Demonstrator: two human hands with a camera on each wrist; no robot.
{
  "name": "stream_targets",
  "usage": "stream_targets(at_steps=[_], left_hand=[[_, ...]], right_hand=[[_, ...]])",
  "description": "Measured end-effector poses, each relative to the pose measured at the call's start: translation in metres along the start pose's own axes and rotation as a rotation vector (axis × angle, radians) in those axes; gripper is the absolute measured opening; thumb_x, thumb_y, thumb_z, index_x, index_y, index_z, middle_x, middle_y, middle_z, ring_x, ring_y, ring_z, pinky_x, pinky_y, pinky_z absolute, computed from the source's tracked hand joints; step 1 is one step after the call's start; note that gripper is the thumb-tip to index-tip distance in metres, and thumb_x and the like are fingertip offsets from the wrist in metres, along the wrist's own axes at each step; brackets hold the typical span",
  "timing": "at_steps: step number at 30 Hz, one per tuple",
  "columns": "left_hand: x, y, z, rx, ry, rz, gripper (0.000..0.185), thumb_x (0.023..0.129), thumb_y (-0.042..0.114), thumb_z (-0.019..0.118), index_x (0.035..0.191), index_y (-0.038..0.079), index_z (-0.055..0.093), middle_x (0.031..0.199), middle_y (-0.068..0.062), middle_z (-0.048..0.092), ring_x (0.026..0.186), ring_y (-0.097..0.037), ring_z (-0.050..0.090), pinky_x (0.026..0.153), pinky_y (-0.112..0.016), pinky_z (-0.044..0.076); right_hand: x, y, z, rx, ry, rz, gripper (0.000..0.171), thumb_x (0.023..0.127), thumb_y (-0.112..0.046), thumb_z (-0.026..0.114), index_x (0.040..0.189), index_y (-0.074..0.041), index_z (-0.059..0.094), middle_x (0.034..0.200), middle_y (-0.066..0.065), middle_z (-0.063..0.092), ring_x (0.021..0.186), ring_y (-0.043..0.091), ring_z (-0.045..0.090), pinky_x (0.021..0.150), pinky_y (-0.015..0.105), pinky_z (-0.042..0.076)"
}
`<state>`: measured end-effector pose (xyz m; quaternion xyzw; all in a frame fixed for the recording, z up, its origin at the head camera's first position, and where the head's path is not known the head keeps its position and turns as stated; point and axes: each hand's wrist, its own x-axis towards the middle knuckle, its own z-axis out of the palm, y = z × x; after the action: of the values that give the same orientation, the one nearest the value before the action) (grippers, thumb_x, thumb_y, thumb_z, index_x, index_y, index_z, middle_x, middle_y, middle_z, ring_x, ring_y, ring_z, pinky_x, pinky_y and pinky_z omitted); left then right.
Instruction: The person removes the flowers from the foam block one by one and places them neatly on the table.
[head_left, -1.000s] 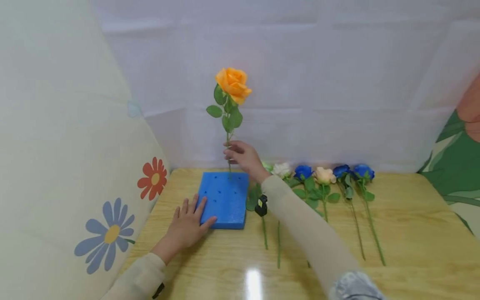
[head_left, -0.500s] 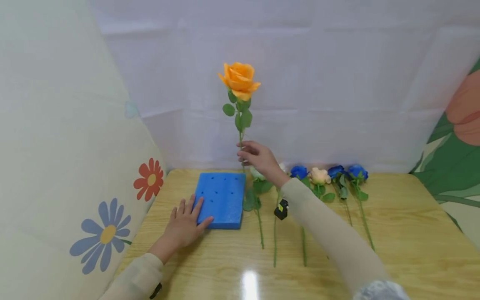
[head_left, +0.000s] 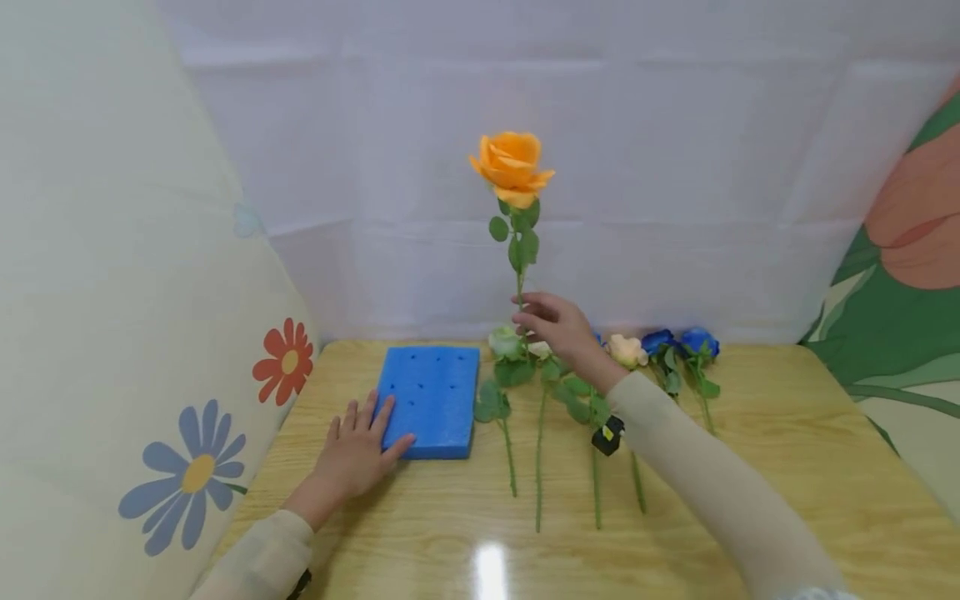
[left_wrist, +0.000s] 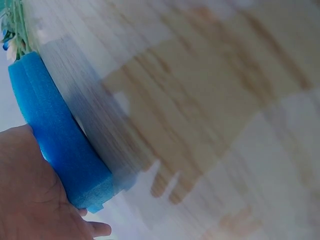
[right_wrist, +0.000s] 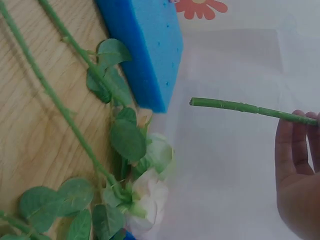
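An orange rose (head_left: 513, 167) stands upright in the air, its stem pinched by the fingers of my right hand (head_left: 562, 333). In the right wrist view the bare lower end of that stem (right_wrist: 225, 104) points free, apart from the blue foam block (right_wrist: 150, 55). My left hand (head_left: 351, 454) rests at the left edge of the foam block (head_left: 431, 408), fingers spread and straight over its side. Several small dark holes dot the block's top. In the left wrist view the left hand (left_wrist: 30, 185) lies against the block's side (left_wrist: 60, 130).
Several roses lie on the wooden table (head_left: 450, 533) right of the block: a pale green rose (head_left: 507, 343), a peach rose (head_left: 627, 351), and blue roses, one blue rose (head_left: 701, 342) farthest right. My right forearm covers part of them. A white cloth backdrop (head_left: 420, 167) rises behind the table.
The right hand has carried the orange rose rightward, from above the foam block to above the lying roses. The left hand stays at the block's edge. The view has shifted slightly.
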<state>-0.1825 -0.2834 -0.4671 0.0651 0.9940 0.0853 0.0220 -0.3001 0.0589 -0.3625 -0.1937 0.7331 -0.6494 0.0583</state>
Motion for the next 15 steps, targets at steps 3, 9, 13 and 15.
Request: stream_targets(at_steps=[3, 9, 13, 15], left_hand=[[0.000, -0.001, -0.002, 0.003, 0.005, 0.003, 0.093, 0.098, 0.073, 0.032, 0.162, 0.006, 0.021, 0.166, -0.026, 0.013, 0.148, -0.058, 0.009, 0.114, -0.075, 0.011], [-0.001, 0.001, -0.005, 0.000, -0.009, -0.002, 0.095, 0.097, 0.076, 0.031, 0.161, 0.006, 0.021, 0.166, -0.027, 0.013, 0.148, -0.059, 0.010, 0.114, -0.076, 0.011], [-0.002, 0.002, -0.006, 0.008, -0.020, -0.010, 0.094, 0.098, 0.074, 0.033, 0.161, 0.006, 0.021, 0.166, -0.027, 0.013, 0.148, -0.059, 0.010, 0.114, -0.075, 0.012], [-0.002, 0.003, -0.006, 0.008, -0.023, -0.012, 0.094, 0.098, 0.073, 0.034, 0.161, 0.006, 0.021, 0.166, -0.027, 0.013, 0.148, -0.059, 0.009, 0.114, -0.075, 0.011]], right_hand=[[-0.006, 0.003, -0.008, -0.014, 0.014, 0.000, 0.042, 0.100, -0.025, 0.067, 0.139, -0.011, 0.061, 0.113, 0.011, 0.070, 0.108, 0.039, 0.066, 0.093, 0.050, 0.056], [-0.022, 0.006, -0.023, -0.075, 0.028, -0.002, 0.040, 0.100, -0.030, 0.066, 0.138, -0.017, 0.061, 0.115, 0.010, 0.069, 0.106, 0.033, 0.067, 0.087, 0.042, 0.058], [-0.034, 0.008, -0.032, -0.101, 0.034, 0.002, 0.041, 0.101, -0.030, 0.065, 0.139, -0.017, 0.061, 0.117, 0.011, 0.068, 0.104, 0.030, 0.067, 0.086, 0.043, 0.058], [-0.038, 0.010, -0.037, -0.099, 0.043, 0.010, 0.042, 0.100, -0.031, 0.065, 0.139, -0.016, 0.060, 0.118, 0.014, 0.067, 0.102, 0.029, 0.067, 0.088, 0.045, 0.058]])
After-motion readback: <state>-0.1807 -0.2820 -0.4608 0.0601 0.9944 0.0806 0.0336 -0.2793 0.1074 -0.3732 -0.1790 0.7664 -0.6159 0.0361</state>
